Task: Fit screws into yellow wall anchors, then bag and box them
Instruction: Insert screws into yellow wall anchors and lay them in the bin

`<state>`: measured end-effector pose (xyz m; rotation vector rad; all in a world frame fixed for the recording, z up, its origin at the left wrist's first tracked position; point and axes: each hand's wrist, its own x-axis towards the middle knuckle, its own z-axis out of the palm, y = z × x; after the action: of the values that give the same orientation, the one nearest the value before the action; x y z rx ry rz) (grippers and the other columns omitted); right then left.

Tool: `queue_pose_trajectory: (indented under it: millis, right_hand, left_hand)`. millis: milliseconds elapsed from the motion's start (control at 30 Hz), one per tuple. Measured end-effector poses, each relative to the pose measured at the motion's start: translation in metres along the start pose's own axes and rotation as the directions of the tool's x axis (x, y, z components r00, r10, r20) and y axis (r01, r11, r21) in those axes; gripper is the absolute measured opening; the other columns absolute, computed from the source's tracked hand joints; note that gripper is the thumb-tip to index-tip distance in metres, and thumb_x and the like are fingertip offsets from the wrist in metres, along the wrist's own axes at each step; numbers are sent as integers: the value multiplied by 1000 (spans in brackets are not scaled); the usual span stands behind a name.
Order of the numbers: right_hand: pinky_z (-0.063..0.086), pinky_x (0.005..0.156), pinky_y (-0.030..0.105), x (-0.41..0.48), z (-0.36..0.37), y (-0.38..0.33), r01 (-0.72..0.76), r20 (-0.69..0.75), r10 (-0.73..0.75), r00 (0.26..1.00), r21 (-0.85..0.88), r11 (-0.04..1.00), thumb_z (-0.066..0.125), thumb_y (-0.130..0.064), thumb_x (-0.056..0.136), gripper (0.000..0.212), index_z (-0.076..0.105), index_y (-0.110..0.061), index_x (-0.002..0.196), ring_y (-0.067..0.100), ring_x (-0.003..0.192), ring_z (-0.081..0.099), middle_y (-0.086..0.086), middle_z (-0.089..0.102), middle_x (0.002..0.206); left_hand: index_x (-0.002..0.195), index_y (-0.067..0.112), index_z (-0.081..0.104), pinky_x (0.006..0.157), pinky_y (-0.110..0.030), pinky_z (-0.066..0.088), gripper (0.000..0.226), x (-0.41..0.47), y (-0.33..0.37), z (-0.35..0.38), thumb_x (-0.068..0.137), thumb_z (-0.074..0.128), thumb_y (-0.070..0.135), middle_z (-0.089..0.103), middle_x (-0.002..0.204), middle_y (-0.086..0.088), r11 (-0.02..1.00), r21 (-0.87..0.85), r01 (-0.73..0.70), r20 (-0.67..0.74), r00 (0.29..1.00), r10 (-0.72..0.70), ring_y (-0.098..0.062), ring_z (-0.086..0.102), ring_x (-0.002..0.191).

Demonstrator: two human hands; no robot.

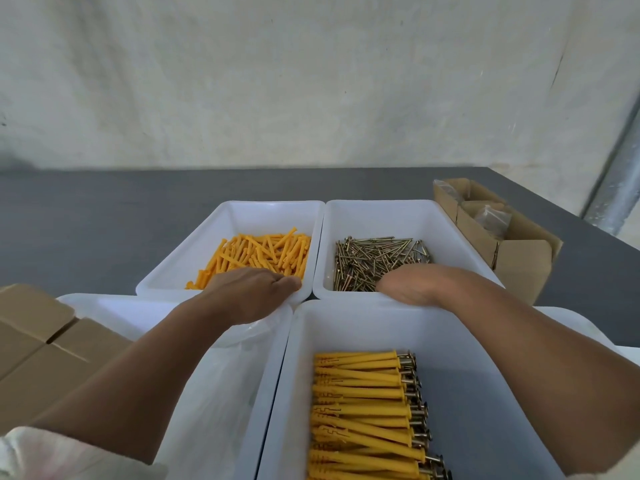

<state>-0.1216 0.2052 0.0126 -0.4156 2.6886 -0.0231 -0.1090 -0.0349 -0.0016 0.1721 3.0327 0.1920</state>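
Observation:
Loose yellow wall anchors (263,251) lie in the far left white bin (270,204). Brass-coloured screws (377,258) fill the far right white bin (381,203). My left hand (249,292) reaches over the near edge of the anchor bin, its fingers curled down among the anchors. My right hand (415,284) dips into the near side of the screw bin, its fingers hidden under the palm. Anchors with screws fitted (363,410) lie stacked in the near white bin (381,323), screw heads to the right.
A near left white bin (221,393) holds clear plastic bags. Folded cardboard boxes (41,348) stand at the left edge. An open cardboard box (519,261) with bagged parts sits at the far right on the grey table (86,220), with a pale wall behind.

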Motion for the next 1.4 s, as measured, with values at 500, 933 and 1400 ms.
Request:
queue_pose_trajectory:
  millis: [500, 933, 1400]
  right_hand:
    - [49, 72, 32, 6, 9, 10, -172, -203, 270, 941, 400, 900, 51, -28, 88, 15, 58, -16, 82, 25, 91, 57, 4, 56, 85]
    - [47, 96, 29, -20, 13, 15, 47, -433, 202, 878, 500, 865, 60, -16, 92, 31, 72, -36, 111, 12, 113, 58, -12, 66, 123]
    - [49, 56, 12, -51, 16, 11, 352, -507, 282, 815, 819, 454, 55, -4, 92, 32, 73, -30, 88, 4, 78, 71, -9, 75, 81]
  left_hand:
    - [89, 39, 56, 59, -27, 33, 20, 1, -1, 6, 85, 50, 58, 59, 86, 17, 987, -146, 71, -218, 971, -102, -6, 52, 79]
    - [94, 40, 57, 66, -29, 47, 16, 4, -5, 8, 86, 60, 26, 60, 83, 17, 925, -374, 63, -328, 924, -196, -9, 56, 80]
    - [95, 35, 69, 60, -26, 44, 13, -1, -6, 0, 87, 64, 25, 67, 81, 11, 713, -691, -117, -467, 825, -318, -12, 62, 74]
